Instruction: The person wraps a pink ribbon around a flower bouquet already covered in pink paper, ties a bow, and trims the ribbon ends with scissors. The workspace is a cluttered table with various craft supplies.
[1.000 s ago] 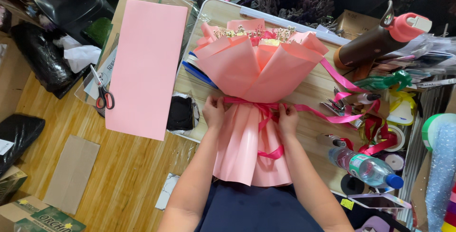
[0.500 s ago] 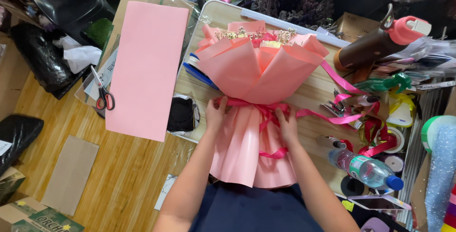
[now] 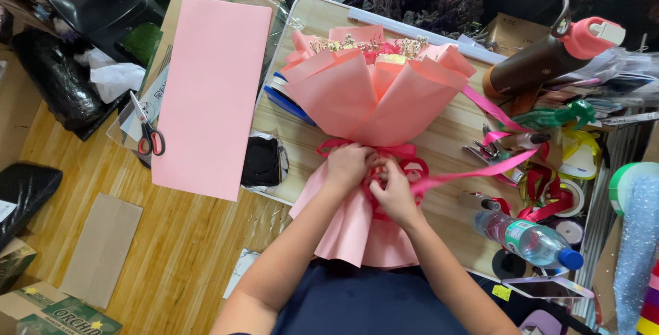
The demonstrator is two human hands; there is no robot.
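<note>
Wood surface (image 3: 453, 149) crowded with florist supplies carries a large bouquet (image 3: 374, 95) wrapped in pink paper, laid flat with its blooms pointing away from the person, so the narrow waist sits close to the body and within easy reach. A spare sheet of pink paper (image 3: 209, 95) lies to the left, red-handled scissors (image 3: 147, 132) beside it. At the bouquet's waist, a magenta ribbon (image 3: 412, 170) loops round the wrap, its tail trailing right toward a water bottle (image 3: 528, 239). The left hand (image 3: 350, 167) is closed over the ribbon to pin it, while the right hand (image 3: 392, 191) pinches a ribbon loop between fingertips.
</note>
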